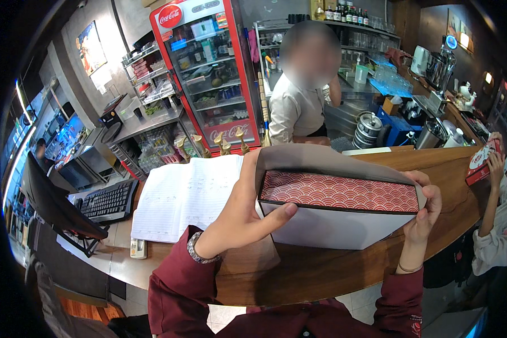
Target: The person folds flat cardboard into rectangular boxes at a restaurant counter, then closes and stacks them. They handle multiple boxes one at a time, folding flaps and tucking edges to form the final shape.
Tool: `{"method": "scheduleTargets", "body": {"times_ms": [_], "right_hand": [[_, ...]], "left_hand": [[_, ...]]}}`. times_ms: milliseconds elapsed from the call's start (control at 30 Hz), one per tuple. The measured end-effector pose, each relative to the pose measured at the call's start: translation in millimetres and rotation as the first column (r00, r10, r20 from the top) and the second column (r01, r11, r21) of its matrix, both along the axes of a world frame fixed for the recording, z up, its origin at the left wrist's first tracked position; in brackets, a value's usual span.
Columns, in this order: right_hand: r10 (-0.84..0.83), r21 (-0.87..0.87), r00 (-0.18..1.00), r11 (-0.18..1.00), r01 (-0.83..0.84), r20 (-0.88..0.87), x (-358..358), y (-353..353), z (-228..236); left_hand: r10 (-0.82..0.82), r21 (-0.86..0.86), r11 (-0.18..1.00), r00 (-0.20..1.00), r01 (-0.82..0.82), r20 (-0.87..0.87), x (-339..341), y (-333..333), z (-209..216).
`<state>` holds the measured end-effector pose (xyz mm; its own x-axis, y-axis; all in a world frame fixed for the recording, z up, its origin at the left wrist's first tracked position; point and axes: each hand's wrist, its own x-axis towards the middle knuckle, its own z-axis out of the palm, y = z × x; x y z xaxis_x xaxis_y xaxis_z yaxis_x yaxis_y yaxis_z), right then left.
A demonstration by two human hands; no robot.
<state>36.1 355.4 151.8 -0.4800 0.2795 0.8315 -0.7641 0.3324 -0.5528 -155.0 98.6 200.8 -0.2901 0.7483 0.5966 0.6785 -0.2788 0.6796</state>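
Between my two hands is a box (341,190) with a red-and-white wave pattern and dark edges. It sits inside a white open-topped wrapper (327,228), whose pale back part rises behind it; I cannot tell whether that is a bag or a carton. My left hand (245,211) grips the left end, its thumb lying along the near edge. At the right end, the fingers of my right hand (423,211) curl round the corner. Both hold the wrapper over the wooden counter (248,279). An open lined notebook (188,194) with handwriting lies left of my left hand.
A keyboard (108,201), a monitor (56,186) and a small white device (138,248) are at the left. Across the counter stands a person in a white shirt (298,104). At the right, another person's hand (496,166) holds a red-and-white box (479,163). Behind is a red-framed drinks fridge (208,73).
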Motion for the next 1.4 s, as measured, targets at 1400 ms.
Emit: {"method": "scheduleTargets", "body": {"times_ms": [1400], "right_hand": [[0.229, -0.111, 0.969, 0.965, -0.239, -0.092, -12.3, -15.3, 14.1]], "left_hand": [[0.408, 0.376, 0.856, 0.91, -0.354, -0.073, 12.0, 17.1, -50.5]]}}
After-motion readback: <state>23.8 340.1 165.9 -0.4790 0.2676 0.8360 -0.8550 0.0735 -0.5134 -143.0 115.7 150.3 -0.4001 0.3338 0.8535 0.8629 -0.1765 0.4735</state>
